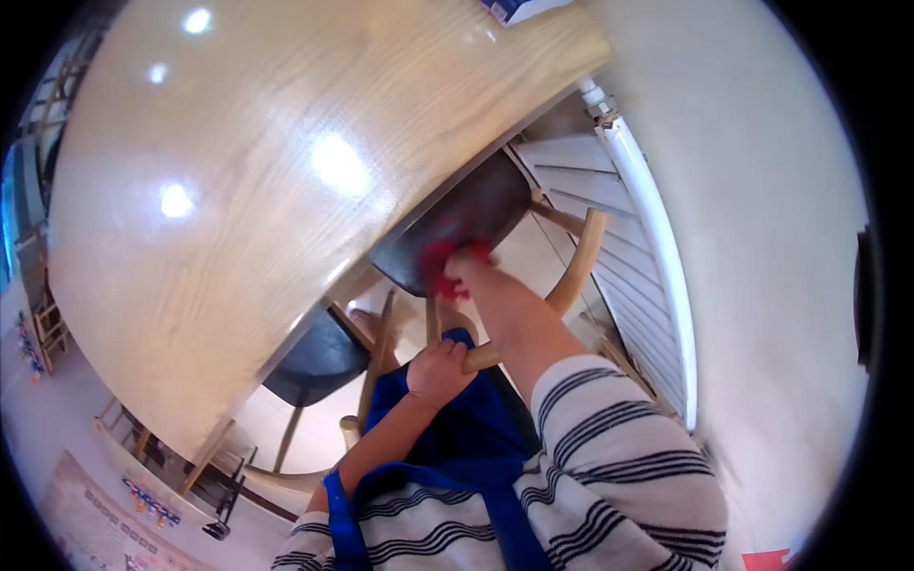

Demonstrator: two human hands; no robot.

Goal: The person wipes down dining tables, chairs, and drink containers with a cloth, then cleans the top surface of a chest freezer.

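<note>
Glossy wooden table (248,105), box (524,9) near its edge, white radiator (660,252), pale wall (762,228)

White radiator (657,257) along pale wall (752,238)

The cloth (436,261) in my right hand (461,269) is plain red. My apron (447,419) is solid blue, over my white shirt (628,447) with black stripes in grouped bands. The table (257,114) is pale tan with a wavy grain, and the box (524,9) near its corner is blue and white. The chair seat (476,214) is near-black, its chair frame (579,262) light brown, the radiator (657,247) white.
</note>
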